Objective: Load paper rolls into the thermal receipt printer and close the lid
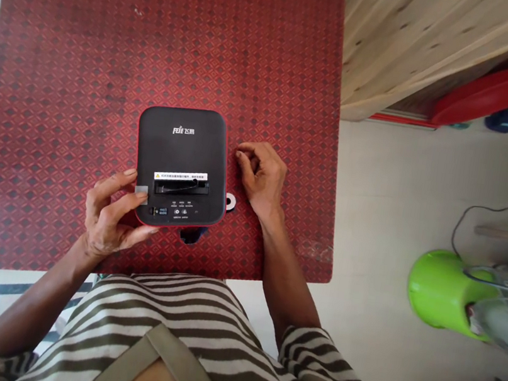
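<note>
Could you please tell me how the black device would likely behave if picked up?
The black device looks stiff, given its crisp, unbent outline. Its smooth top may feel somewhat slippery. Its broad, squarish shape suggests it would hardly roll.

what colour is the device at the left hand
The device is black with red edging; the head view shows it best.

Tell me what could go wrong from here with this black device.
The small grey piece at the left hand overlaps the edge of the black device; it might crease or shift if that hand slips. Only that hand touches the device; the right hand sits apart, so a push could swivel it. The white ring, partly hidden by the device's right edge, might get knocked.
</note>
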Available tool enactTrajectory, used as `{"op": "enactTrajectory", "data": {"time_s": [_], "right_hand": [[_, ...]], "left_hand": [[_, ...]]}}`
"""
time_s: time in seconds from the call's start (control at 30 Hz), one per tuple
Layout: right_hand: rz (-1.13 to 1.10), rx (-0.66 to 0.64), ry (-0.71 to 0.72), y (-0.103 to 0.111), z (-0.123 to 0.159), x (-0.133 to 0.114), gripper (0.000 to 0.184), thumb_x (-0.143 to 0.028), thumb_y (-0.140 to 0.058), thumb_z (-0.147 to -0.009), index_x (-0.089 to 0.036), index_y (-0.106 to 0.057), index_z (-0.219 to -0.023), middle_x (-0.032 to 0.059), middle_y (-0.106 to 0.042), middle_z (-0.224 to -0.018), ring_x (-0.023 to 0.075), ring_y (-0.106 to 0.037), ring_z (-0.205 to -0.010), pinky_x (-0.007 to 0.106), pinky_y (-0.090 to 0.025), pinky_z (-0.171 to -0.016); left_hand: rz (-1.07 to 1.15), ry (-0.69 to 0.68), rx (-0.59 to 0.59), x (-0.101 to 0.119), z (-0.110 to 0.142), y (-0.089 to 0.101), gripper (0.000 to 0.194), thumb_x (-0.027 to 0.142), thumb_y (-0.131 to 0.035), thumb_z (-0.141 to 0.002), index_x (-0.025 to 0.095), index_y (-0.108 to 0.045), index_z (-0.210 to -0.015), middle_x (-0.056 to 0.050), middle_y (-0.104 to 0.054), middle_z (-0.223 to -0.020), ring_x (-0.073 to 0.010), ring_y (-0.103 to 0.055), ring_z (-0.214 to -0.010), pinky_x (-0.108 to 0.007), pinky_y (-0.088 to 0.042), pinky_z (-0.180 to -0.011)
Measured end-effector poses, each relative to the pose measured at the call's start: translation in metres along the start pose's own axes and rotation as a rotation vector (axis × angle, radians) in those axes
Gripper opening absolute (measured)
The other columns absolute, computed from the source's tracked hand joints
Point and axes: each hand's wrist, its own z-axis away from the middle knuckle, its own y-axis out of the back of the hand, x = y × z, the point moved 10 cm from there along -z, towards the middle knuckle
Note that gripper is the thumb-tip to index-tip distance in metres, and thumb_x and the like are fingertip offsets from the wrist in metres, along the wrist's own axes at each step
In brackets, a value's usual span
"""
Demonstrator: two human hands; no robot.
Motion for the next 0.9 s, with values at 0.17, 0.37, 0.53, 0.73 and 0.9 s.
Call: {"op": "enactTrajectory", "data": {"time_s": [0.17,0.37,0.53,0.73,0.9], "right_hand": [[-0.005,-0.003,-0.008,-0.001,0.0,0.003,0.009,-0.024,-0.064,-0.101,-0.024,-0.073,-0.1,0.002,-0.073,-0.09,0.0184,-0.067,-0.079,0.033,-0.054,-0.078],[-0.008,-0.008,-0.031,-0.001,0.0,0.003,0.01,-0.024,-0.063,-0.101,-0.024,-0.073,-0.098,0.002,-0.072,-0.089,0.0181,-0.066,-0.078,0.033,-0.053,-0.078],[-0.002,-0.008,-0.034,-0.001,-0.001,0.002,0.011,-0.024,-0.063,-0.101,-0.023,-0.073,-0.098,0.0023,-0.074,-0.09,0.0171,-0.064,-0.075,0.032,-0.052,-0.074],[-0.024,0.012,-0.005,0.002,0.0,-0.002,0.011,-0.021,-0.063,-0.1,-0.022,-0.074,-0.098,0.0022,-0.073,-0.089,0.0159,-0.063,-0.073,0.031,-0.05,-0.073],[-0.001,-0.006,-0.015,-0.002,0.0,0.003,0.012,-0.025,-0.063,-0.102,-0.021,-0.074,-0.099,0.0037,-0.075,-0.091,0.0174,-0.067,-0.078,0.032,-0.053,-0.075]], "left_hand": [[-0.022,0.001,0.014,0.001,0.0,0.001,0.05,0.057,-0.078,-0.092,0.031,-0.062,-0.132,-0.008,-0.064,-0.141,-0.0241,-0.072,-0.111,-0.04,-0.068,-0.084],[0.034,0.04,0.049,-0.005,0.005,0.002,0.061,0.057,-0.087,-0.084,0.032,-0.063,-0.134,-0.008,-0.066,-0.141,-0.0255,-0.072,-0.115,-0.04,-0.068,-0.085],[0.133,0.129,0.02,-0.017,0.007,-0.002,0.062,0.059,-0.091,-0.077,0.033,-0.066,-0.128,-0.008,-0.063,-0.146,-0.0282,-0.069,-0.124,-0.044,-0.069,-0.086],[0.202,0.189,0.011,-0.022,0.002,-0.003,0.054,0.058,-0.091,-0.078,0.033,-0.069,-0.12,-0.007,-0.064,-0.143,-0.0268,-0.069,-0.122,-0.044,-0.067,-0.09],[0.189,0.112,0.018,-0.012,-0.005,-0.001,0.053,0.052,-0.09,-0.082,0.03,-0.067,-0.123,-0.009,-0.066,-0.14,-0.0261,-0.07,-0.12,-0.042,-0.066,-0.09]]}}
